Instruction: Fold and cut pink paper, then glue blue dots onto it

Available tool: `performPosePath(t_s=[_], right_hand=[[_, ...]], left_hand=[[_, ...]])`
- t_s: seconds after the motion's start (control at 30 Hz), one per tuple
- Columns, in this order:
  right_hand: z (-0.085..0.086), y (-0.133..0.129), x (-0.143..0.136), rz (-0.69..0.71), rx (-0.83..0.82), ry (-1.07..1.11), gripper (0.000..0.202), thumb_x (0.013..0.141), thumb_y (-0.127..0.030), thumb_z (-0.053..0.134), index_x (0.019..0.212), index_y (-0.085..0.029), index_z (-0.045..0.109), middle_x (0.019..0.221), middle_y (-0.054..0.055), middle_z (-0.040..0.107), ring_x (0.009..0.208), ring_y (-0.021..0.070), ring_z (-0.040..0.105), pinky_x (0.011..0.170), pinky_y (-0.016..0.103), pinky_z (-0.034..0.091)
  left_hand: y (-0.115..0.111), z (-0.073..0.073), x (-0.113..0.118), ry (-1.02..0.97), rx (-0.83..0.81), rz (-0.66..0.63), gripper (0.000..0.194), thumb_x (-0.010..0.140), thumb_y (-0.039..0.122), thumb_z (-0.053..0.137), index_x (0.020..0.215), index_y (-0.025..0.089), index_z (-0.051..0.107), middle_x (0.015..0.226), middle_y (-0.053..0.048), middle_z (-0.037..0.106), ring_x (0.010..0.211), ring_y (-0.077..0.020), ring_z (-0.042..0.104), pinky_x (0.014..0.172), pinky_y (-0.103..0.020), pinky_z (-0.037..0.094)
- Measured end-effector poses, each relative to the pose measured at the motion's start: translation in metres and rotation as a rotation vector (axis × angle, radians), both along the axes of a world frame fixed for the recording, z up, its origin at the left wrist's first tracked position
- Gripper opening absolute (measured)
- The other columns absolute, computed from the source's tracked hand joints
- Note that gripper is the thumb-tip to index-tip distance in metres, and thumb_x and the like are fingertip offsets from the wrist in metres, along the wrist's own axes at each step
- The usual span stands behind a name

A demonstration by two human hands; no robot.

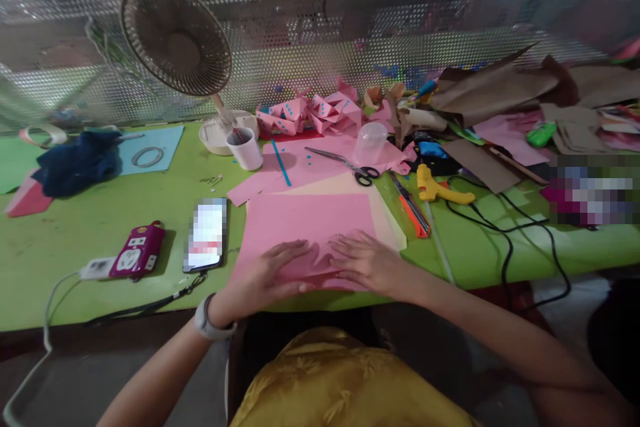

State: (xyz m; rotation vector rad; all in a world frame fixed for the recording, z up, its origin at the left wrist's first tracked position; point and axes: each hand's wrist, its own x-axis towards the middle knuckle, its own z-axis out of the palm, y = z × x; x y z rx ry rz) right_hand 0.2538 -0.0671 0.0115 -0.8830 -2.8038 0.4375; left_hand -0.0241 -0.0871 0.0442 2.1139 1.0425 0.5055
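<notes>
Left of centre a phone [206, 233] lies on the green counter [100, 213], then both hands, left hand [270, 277] and right hand [363, 260], press flat (fingers spread, gripping nothing) on a pink paper sheet [305, 220] at lower centre, scissors [350, 165] beyond.

Bare green table [100, 220] lay open left of the phone [207, 233], while scissors [345, 165], cutter [411, 207] and glue gun [440, 190] crowded the right.

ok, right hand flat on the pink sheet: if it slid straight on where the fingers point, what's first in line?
The right hand points inward toward the left hand; their fingertips nearly meet on the pink sheet. So it likely meets the left hand's fingers first, though their exact gap is unclear.
</notes>
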Motion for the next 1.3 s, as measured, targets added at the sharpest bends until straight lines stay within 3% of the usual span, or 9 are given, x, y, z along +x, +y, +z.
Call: performPosePath(t_s=[0.13, 0.3, 0.43, 0.63, 0.9, 1.03, 1.13, 1.23, 1.3], right_hand=[[0.005, 0.007, -0.003, -0.038, -0.022, 0.148, 0.021, 0.092, -0.018, 0.055, 0.101, -0.023, 0.074, 0.107, 0.008, 0.075, 0.103, 0.0218, 0.069, 0.102, 0.046, 0.044], [0.01, 0.009, -0.008, -0.109, -0.011, 0.167, 0.017, 0.092, -0.03, 0.059, 0.092, -0.024, 0.075, 0.09, 0.004, 0.077, 0.084, 0.0194, 0.072, 0.096, 0.041, 0.048], [0.015, 0.011, -0.002, -0.18, -0.115, 0.226, 0.035, 0.091, -0.05, 0.056, 0.101, -0.021, 0.075, 0.099, 0.007, 0.076, 0.092, 0.0218, 0.07, 0.089, 0.038, 0.052], [0.025, 0.014, 0.006, -0.186, -0.374, 0.268, 0.035, 0.098, -0.042, 0.045, 0.103, -0.024, 0.074, 0.101, 0.004, 0.075, 0.098, 0.0185, 0.068, 0.09, 0.034, 0.05], [0.018, 0.014, 0.01, -0.159, -0.266, 0.164, 0.041, 0.093, -0.049, 0.052, 0.114, -0.019, 0.071, 0.109, 0.009, 0.073, 0.106, 0.0238, 0.065, 0.094, 0.039, 0.05], [0.023, 0.003, 0.008, -0.118, -0.204, 0.013, 0.068, 0.078, -0.065, 0.063, 0.124, -0.015, 0.065, 0.127, 0.016, 0.064, 0.119, 0.0313, 0.058, 0.103, 0.047, 0.045], [0.018, -0.009, 0.002, -0.107, -0.107, -0.101, 0.084, 0.071, -0.066, 0.07, 0.134, -0.013, 0.056, 0.142, 0.02, 0.049, 0.132, 0.0362, 0.045, 0.111, 0.053, 0.034], [0.007, -0.012, -0.003, -0.093, -0.017, -0.165, 0.088, 0.076, -0.065, 0.066, 0.143, -0.012, 0.044, 0.153, 0.021, 0.034, 0.141, 0.0351, 0.031, 0.115, 0.055, 0.025], [-0.001, -0.009, -0.003, -0.065, 0.021, -0.182, 0.087, 0.082, -0.068, 0.055, 0.147, -0.011, 0.037, 0.156, 0.02, 0.027, 0.144, 0.0331, 0.025, 0.116, 0.058, 0.021]], left_hand=[[-0.011, -0.011, 0.0, 0.04, 0.19, 0.039, 0.028, 0.094, 0.027, 0.052, 0.118, 0.029, 0.067, 0.123, -0.006, 0.068, 0.115, -0.0235, 0.063, 0.105, -0.047, 0.045], [-0.015, -0.024, -0.002, -0.013, 0.17, 0.106, 0.026, 0.094, 0.025, 0.051, 0.113, 0.026, 0.069, 0.106, -0.007, 0.074, 0.095, -0.0205, 0.07, 0.083, -0.034, 0.057], [-0.015, -0.031, -0.007, -0.076, 0.127, 0.223, 0.022, 0.092, 0.028, 0.055, 0.105, 0.025, 0.072, 0.101, -0.006, 0.076, 0.09, -0.0202, 0.072, 0.08, -0.032, 0.058], [-0.012, -0.03, -0.005, -0.217, -0.071, 0.317, 0.018, 0.089, 0.032, 0.061, 0.095, 0.024, 0.076, 0.093, -0.005, 0.077, 0.084, -0.0208, 0.072, 0.076, -0.031, 0.059], [-0.018, -0.028, -0.004, -0.148, -0.046, 0.296, 0.018, 0.091, 0.032, 0.059, 0.101, 0.025, 0.072, 0.099, -0.006, 0.075, 0.09, -0.0198, 0.07, 0.079, -0.031, 0.057], [-0.018, -0.022, -0.003, -0.053, -0.007, 0.257, 0.032, 0.087, 0.039, 0.063, 0.116, 0.026, 0.067, 0.111, -0.008, 0.07, 0.1, -0.0222, 0.067, 0.085, -0.035, 0.056], [-0.013, -0.026, -0.004, 0.073, 0.137, 0.187, 0.051, 0.084, 0.049, 0.064, 0.129, 0.026, 0.059, 0.133, -0.011, 0.059, 0.12, -0.0279, 0.058, 0.1, -0.045, 0.049], [-0.01, -0.04, -0.005, 0.253, 0.324, 0.094, 0.088, 0.074, 0.067, 0.064, 0.146, 0.021, 0.04, 0.15, -0.017, 0.04, 0.139, -0.0372, 0.035, 0.112, -0.058, 0.029], [-0.008, -0.05, -0.005, 0.377, 0.413, 0.077, 0.096, 0.075, 0.072, 0.058, 0.15, 0.018, 0.031, 0.155, -0.019, 0.03, 0.144, -0.038, 0.022, 0.115, -0.059, 0.021]])
